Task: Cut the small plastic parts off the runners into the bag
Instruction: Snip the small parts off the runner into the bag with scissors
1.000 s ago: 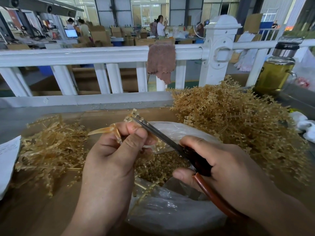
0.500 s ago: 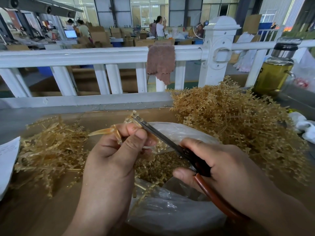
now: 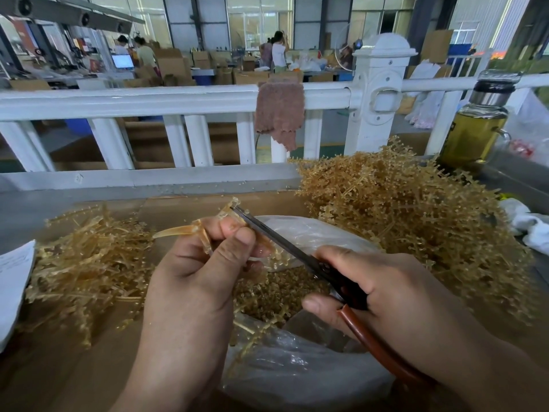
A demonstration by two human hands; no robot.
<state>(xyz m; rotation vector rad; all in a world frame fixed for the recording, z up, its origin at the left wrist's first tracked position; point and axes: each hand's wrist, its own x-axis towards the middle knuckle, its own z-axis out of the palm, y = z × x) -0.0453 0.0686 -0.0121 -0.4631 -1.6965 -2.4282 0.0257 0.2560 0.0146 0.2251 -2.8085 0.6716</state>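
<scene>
Between thumb and fingers of the left hand one amber runner is pinched, above the bag. The right hand grips the scissors, blades nearly closed against it. Cutting seems underway; next, turn the runner to another part. Uncut runners wait at two o'clock, stripped ones at nine.

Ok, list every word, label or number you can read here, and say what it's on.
No text here can be read.
Paper sheet at the left edge: faint marks, too blurred.
Monitor in the background: too small.
Bottle on the right: small dark strip on its side, unreadable.
</scene>
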